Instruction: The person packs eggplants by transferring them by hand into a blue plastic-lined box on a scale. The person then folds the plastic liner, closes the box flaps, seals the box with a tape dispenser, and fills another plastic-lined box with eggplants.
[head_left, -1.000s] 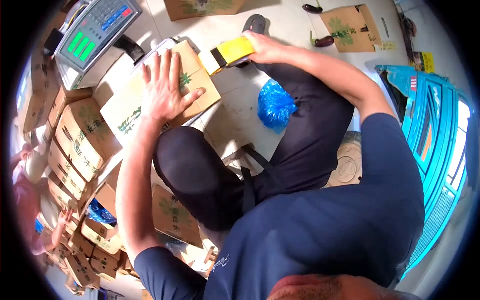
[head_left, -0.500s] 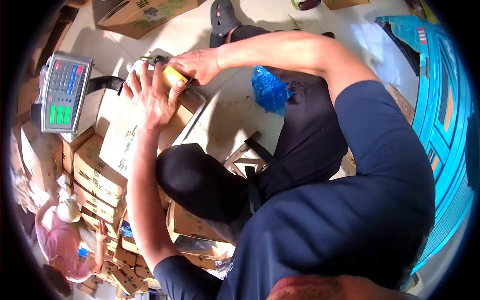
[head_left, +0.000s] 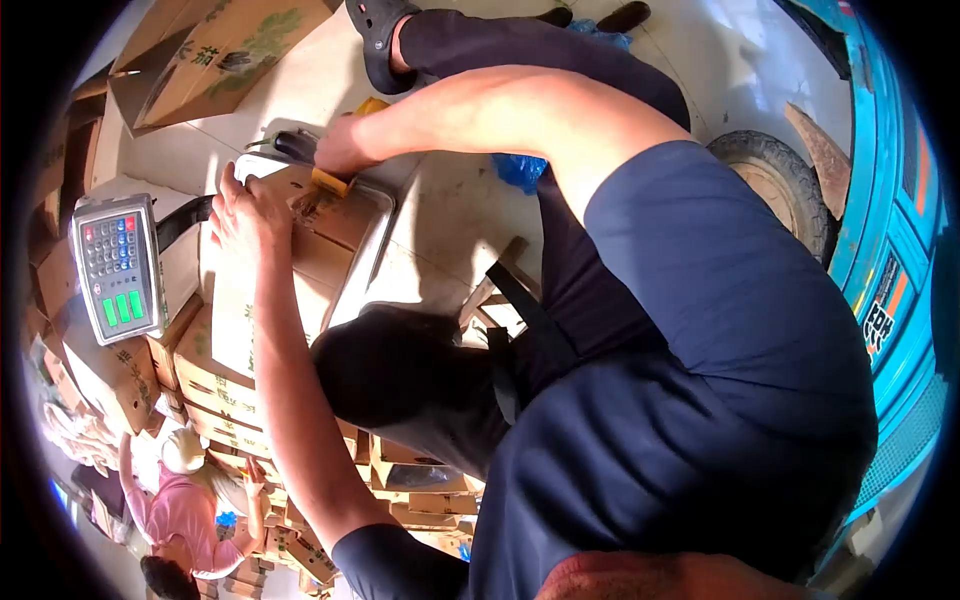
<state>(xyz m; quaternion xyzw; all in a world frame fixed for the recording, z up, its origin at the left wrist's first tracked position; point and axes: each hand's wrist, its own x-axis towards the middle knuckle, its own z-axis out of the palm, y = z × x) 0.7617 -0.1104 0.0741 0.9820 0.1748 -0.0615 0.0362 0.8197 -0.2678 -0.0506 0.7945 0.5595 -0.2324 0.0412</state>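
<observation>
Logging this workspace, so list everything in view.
scale display: one, grey, left
box: one, white and brown, centre-left
tray: one, silver, under box
tape: one, yellow, by box
eggplants: apparently three, dark, near tape, top
other boxes: many, brown, mostly left
bags: two, blue, centre and top
stool: one, brown, centre
vehicle: one, turquoise, right
tyre: one, black, beside vehicle
other person: one, pink top, lower left
shoe: one, grey, top
left hand: one, bare, on box
right hand: one, bare, holding tape
</observation>
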